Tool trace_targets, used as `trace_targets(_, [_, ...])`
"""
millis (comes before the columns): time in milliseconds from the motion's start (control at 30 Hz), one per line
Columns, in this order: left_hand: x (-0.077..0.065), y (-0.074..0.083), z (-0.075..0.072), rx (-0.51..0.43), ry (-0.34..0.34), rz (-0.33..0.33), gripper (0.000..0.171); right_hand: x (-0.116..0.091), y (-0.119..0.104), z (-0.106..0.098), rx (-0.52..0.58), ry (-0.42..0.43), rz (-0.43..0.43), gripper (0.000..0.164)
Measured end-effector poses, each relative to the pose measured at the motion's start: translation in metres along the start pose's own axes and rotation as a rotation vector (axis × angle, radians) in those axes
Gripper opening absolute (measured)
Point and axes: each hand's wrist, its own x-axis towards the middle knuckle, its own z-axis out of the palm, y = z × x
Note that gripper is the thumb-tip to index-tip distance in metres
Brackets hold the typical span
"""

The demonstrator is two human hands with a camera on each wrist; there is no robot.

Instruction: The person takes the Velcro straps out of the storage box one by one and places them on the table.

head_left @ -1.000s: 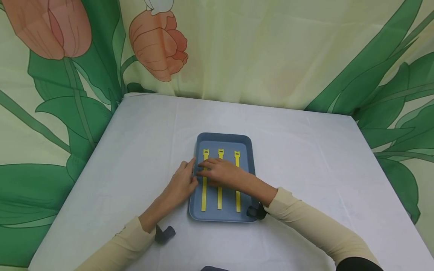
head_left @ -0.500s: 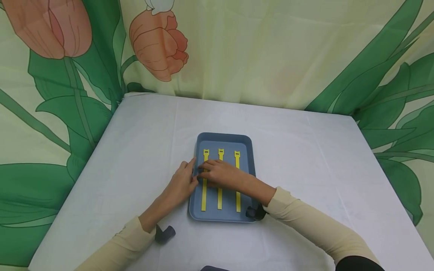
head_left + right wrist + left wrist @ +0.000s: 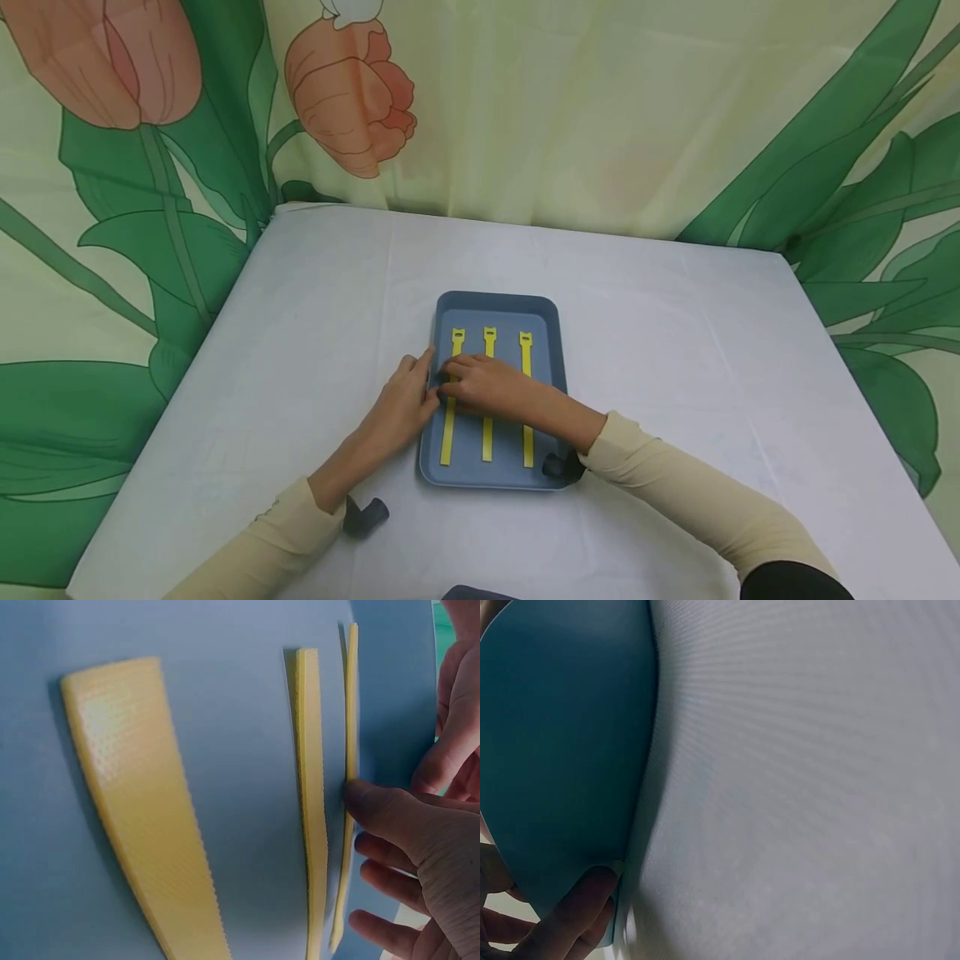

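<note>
Three yellow hook-and-loop cable ties with slotted heads lie lengthwise in a blue-grey tray: a left tie (image 3: 447,437), a middle tie (image 3: 487,437) and a right tie (image 3: 527,446). My right hand (image 3: 491,387) reaches across the tray and pinches the left tie near its middle, its thumb (image 3: 382,814) on one side and fingers on the other. At the tray's (image 3: 495,481) left side, my left hand (image 3: 401,408) grips the rim. In the left wrist view its fingers (image 3: 577,907) press the tray's outer wall. The right hand covers the middles of the ties.
A white cloth covers the table (image 3: 645,333) around the tray. Part of a dark object (image 3: 476,593) shows at the bottom edge of the head view. Behind the table hangs a flower-printed curtain (image 3: 562,117).
The left tie has turned slightly, its lower end shifting left. My right fingers have drawn in a little around it. The left hand stays at the tray's rim.
</note>
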Motion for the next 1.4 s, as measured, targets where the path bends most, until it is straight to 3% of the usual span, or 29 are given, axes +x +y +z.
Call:
trace_targets(467, [0.0011, -0.0007, -0.0003, -0.005, 0.002, 0.004, 0.063, 0.0016, -0.0002, 0.0005, 0.016, -0.007, -0.015, 0.029])
trace_targets(933, [-0.0008, -0.0039, 0.0005, -0.007, 0.041, 0.082, 0.059, 0.0037, -0.0010, 0.0046, 0.042, 0.033, -0.033, 0.023])
trace_targets(1400, [-0.0002, -0.0037, 0.0001, -0.017, 0.033, 0.067, 0.061, 0.0030, -0.0014, 0.0029, 0.065, -0.001, -0.040, 0.024])
